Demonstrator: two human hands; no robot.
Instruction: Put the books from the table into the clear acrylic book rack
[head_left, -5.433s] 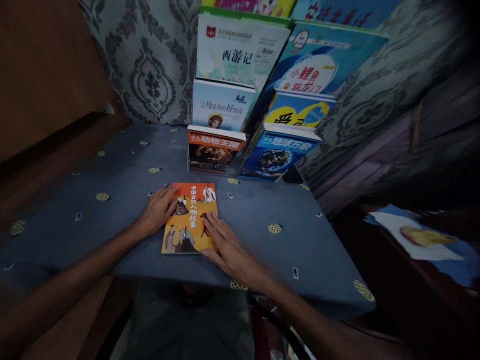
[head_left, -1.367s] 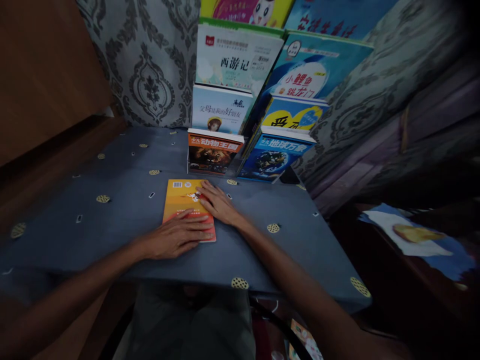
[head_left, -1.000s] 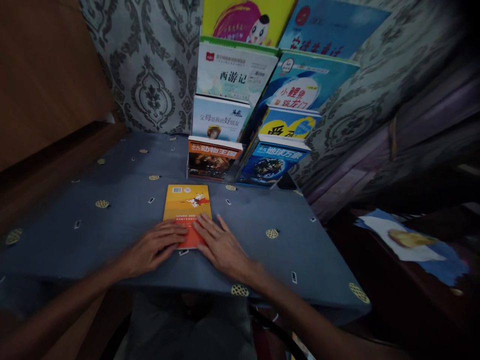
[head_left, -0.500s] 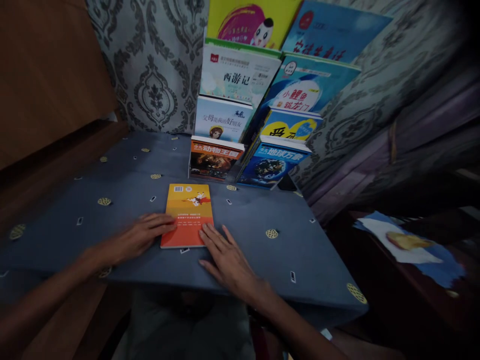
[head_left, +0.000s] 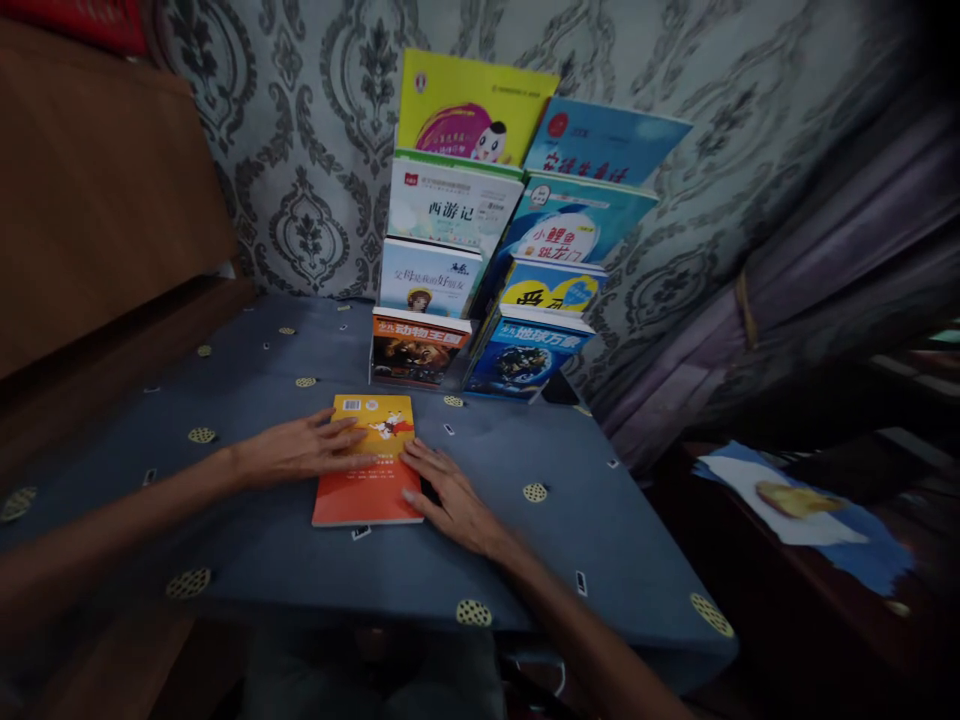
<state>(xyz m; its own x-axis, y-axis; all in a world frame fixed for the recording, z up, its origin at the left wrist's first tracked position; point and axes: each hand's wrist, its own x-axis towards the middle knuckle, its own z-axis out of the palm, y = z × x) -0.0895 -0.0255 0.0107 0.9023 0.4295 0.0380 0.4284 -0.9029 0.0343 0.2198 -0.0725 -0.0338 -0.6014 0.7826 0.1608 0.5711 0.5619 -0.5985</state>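
An orange and yellow book (head_left: 367,498) lies flat on the dark blue tablecloth (head_left: 262,540), its barcode corner at the far left. My left hand (head_left: 300,450) rests on the left part of the cover, fingers spread. At the right edge of the book, my right hand (head_left: 454,500) touches it with its fingertips, the fingers apart and the thumb on the lower right part. Neither hand is closed round anything.
Behind the book stands a tiered rack of books, with an animal book (head_left: 416,350) and a blue globe book (head_left: 525,355) lowest. A patterned wall covering (head_left: 300,220) is behind. Beyond the table's right edge lies blue and white paper (head_left: 795,500).
My left hand has moved up and further onto the cover. My right thumb has come onto the book. The camera view has tilted up, showing more of the rack.
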